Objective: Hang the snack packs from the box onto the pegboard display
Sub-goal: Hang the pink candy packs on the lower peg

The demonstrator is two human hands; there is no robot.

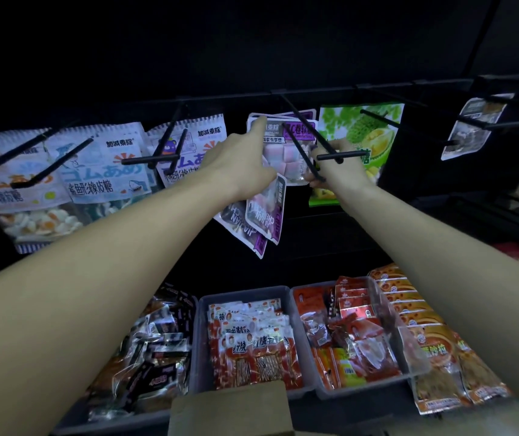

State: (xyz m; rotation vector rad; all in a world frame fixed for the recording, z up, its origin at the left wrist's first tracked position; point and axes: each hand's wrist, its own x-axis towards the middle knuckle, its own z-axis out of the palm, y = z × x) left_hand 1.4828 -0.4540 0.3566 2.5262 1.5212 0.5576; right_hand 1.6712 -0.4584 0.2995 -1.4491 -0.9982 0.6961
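A purple-and-white snack pack (286, 143) with pink and white cubes hangs at a long black peg (302, 143) in the middle of the dark pegboard display. My left hand (245, 162) reaches up to it, index finger stretched onto its top left corner. The other fingers of that hand grip several more purple packs (259, 215), which dangle below it. My right hand (340, 166) pinches the pack's right edge from behind the peg. A corner of the cardboard box (233, 410) shows at the bottom centre.
White gummy packs (104, 165) hang on pegs to the left, a green durian pack (365, 133) to the right, and a grey pack (472, 127) farther right. Below stand grey bins (201, 341) with red snack packs, with orange packs (425, 335) beside them.
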